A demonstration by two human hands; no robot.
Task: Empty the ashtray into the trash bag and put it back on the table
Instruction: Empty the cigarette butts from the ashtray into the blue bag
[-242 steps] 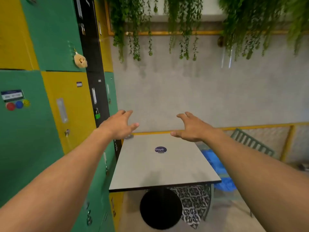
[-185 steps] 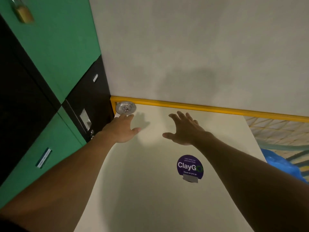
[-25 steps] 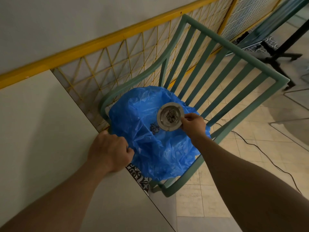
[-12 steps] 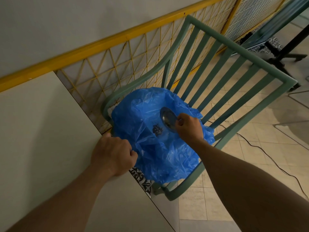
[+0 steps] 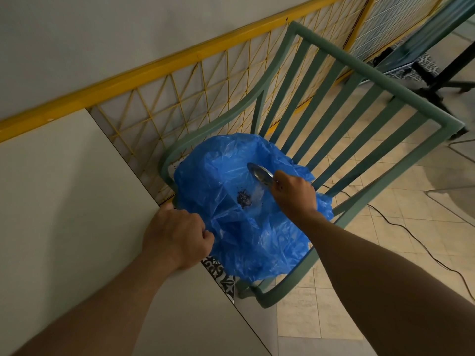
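Tipping the ashtray (image 5: 261, 174) over the blue bag (image 5: 246, 227) on the chair (image 5: 359, 104), the right hand (image 5: 293, 195) fingers pinch its rim while the left hand (image 5: 177, 237) fingers grip the bag's edge beside the worktop (image 5: 64, 201).

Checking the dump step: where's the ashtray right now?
In the head view, right of centre: the ashtray is tipped on edge in the right hand, over the blue trash bag on the green chair; the left hand grips the bag's near edge.
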